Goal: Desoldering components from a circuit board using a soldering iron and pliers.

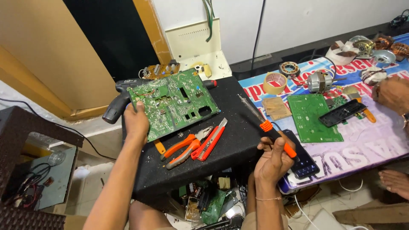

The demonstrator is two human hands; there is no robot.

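Holding a green circuit board by its lower left edge, the left hand is seen above a black table; its fingers are closed on the board, which is tilted up toward the camera with the solder side shown. A soldering iron with an orange and black handle is gripped by the right hand, the fingers being wrapped around the handle, and its metal tip is pointed up and to the left, near the right edge of the board but apart from it.

On the black table, just below the board, orange pliers and a red utility knife are laid side by side. A black power drill is partly hidden behind the board. A dark phone is placed under the right hand (its screen cannot be read).

To the right, a surface is covered by a printed banner, and a second green circuit board is laid flat on it, with a roll of tan tape and a small motor further back. Hands of another person are seen at the right border of the view. More electronic parts are kept below the table.
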